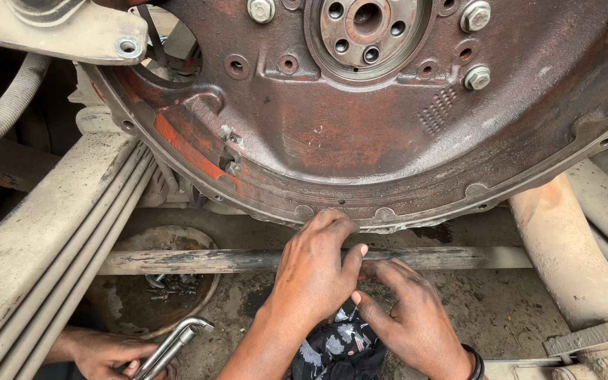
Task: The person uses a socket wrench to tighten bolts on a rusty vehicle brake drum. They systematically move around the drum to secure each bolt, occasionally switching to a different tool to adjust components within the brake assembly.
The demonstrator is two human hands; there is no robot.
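Dirt floor (501, 309) lying under rusty housing (360, 141); left hand (314, 271) curling fingers against housing's bottom rim, right hand (413, 320) half-open beside it, gripping nothing visible; another person's hand (107, 355) holding wrench (174, 345).

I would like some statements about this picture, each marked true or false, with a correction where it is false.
1. The left hand touches the lower rim of the rusty round housing. True.
2. The right hand holds a hammer. False: no hammer shows; its fingers meet the left thumb just under the rim.
3. A third hand at the lower left grips a metal wrench. True; it belongs to another person.
4. The round pan on the ground holds only water. False: small dark metal parts lie in it.
5. The right wrist wears a dark band. True.
6. The housing is freshly painted blue. False: it is brown, rusty, with orange-red patches.
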